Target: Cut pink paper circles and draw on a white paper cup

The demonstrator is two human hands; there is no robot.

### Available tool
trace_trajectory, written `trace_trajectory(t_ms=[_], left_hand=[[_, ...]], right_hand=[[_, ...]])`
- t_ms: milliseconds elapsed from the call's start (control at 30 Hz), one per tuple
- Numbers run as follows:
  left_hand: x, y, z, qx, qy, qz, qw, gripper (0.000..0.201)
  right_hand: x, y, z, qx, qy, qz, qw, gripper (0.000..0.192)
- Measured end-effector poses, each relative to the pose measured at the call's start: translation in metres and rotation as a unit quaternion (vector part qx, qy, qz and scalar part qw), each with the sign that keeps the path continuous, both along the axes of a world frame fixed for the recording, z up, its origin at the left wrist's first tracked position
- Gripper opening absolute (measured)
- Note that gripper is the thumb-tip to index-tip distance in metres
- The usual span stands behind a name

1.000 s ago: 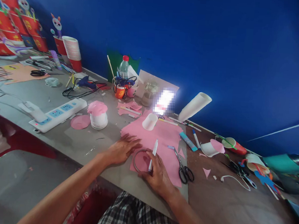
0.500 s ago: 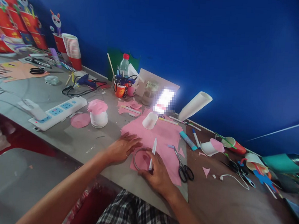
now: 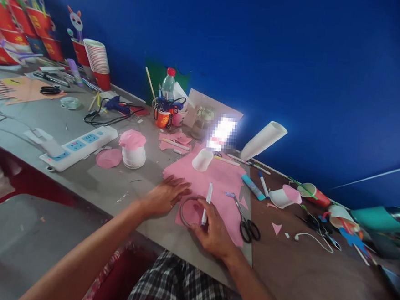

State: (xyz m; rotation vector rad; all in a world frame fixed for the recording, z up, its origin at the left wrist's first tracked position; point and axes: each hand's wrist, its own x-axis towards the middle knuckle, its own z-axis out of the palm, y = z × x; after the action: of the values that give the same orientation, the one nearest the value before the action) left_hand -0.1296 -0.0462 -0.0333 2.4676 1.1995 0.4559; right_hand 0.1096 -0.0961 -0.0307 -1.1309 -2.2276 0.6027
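A large sheet of pink paper (image 3: 218, 183) lies on the table in front of me. My left hand (image 3: 165, 195) rests flat on the paper's left edge, fingers stretched out. On the near part of the sheet lies a round ring (image 3: 182, 212), with pink showing through its middle. My right hand (image 3: 213, 231) holds a white marker (image 3: 208, 198) between thumb and fingers, beside the ring's right side; its thumb is close to the rim. Scissors with black handles (image 3: 247, 228) lie to the right of that hand. A white paper cup (image 3: 202, 160) stands upside down on the sheet's far part.
On the left are a power strip (image 3: 80, 148) and a white cup topped with pink paper (image 3: 133, 157). A glue gun (image 3: 116, 104) with its cord lies behind. To the right are a blue tube (image 3: 253, 187), a tipped cup (image 3: 284, 197) and a teal bottle (image 3: 376, 217).
The view has shifted slightly. Both hands stay in nearly the same places, the left flat on the paper and the right with the marker by the ring.
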Motion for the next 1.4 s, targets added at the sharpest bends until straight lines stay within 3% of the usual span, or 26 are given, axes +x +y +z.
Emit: trace_trajectory(t_ms=[500, 800, 1400], left_hand=[[0.0, 0.0006, -0.0041, 0.007, -0.016, 0.01, 1.0, 0.046], [0.0003, 0.0002, -0.0026, 0.035, -0.005, 0.002, 0.999, 0.041], [0.0002, 0.0012, -0.0009, 0.02, 0.006, -0.006, 1.0, 0.042]], right_hand=[[0.0008, 0.0006, 0.0022, -0.064, 0.002, -0.008, 0.998, 0.065], [0.0023, 0.0021, -0.0006, -0.071, 0.012, -0.006, 0.997, 0.065], [0.0031, 0.004, -0.0057, -0.04, 0.027, 0.003, 0.999, 0.064]])
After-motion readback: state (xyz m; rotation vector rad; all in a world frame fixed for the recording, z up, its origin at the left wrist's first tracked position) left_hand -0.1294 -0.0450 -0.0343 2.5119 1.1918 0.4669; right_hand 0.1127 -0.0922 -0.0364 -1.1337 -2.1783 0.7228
